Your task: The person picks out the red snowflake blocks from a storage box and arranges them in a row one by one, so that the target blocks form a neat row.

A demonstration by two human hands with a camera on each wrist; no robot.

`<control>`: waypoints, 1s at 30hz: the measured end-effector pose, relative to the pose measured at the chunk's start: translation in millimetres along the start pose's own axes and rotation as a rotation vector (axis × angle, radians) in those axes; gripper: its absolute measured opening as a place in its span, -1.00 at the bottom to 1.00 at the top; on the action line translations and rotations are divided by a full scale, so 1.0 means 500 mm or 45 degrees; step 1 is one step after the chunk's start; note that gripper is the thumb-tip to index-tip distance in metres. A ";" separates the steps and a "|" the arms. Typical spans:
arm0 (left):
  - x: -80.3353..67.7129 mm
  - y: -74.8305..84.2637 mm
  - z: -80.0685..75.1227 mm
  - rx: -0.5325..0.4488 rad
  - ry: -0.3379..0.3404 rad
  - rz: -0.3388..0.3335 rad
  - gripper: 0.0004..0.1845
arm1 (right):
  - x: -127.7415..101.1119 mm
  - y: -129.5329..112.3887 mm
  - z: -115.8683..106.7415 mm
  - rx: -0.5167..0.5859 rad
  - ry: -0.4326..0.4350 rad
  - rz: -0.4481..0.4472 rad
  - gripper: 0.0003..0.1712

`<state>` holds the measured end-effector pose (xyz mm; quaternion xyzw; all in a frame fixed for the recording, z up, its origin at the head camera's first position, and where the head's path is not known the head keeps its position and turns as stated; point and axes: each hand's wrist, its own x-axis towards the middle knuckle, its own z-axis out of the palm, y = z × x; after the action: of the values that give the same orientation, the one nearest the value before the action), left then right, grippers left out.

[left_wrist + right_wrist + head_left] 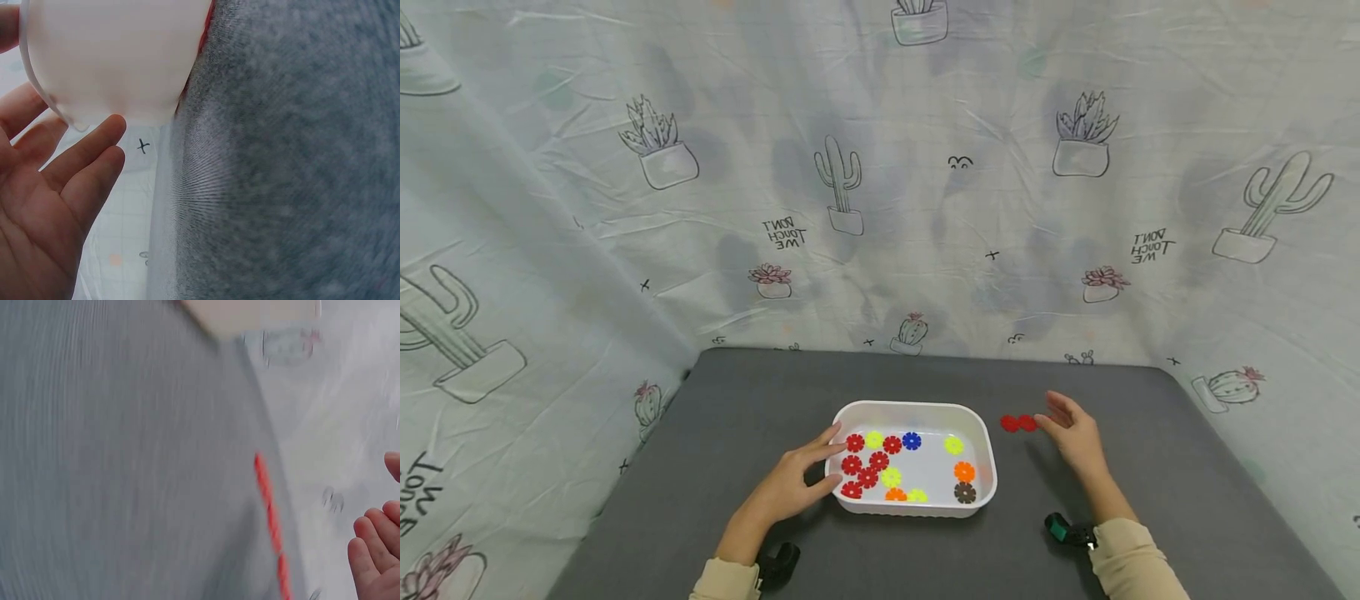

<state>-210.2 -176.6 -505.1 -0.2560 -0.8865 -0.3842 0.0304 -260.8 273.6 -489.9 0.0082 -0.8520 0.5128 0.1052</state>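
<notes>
A white plastic tray [917,510] holds several notched plastic building discs, mostly red ones [878,460] on its left side. My left hand [786,483] rests at the tray's left end, its fingers fairly straight and spread, with fingertips at the rim. In the left wrist view two fingers [94,144] extend along the outer wall of the tray [112,62]. To the right of the tray lies a row of red notched discs [1018,423]. Beside its right end is my right hand [1078,437], fingers loosely extended; the blurred right wrist view shows the hand [378,550] apart from the red row [272,519].
Yellow [953,445], orange [964,472], blue [912,441] and dark brown [965,492] discs also lie in the tray. A grey cloth [700,483] covers the table. Behind it hangs a cactus-print curtain [910,250]. Each wrist wears a black device [1067,532].
</notes>
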 end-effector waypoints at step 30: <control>-0.008 0.020 0.004 0.005 0.008 -0.010 -0.48 | -0.060 -0.255 0.231 0.358 -0.486 -0.255 -0.41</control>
<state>-201.5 -171.1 -500.8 -0.2513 -0.8882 -0.3833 0.0324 -235.7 109.4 -436.3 0.2037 -0.7716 0.6025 -0.0097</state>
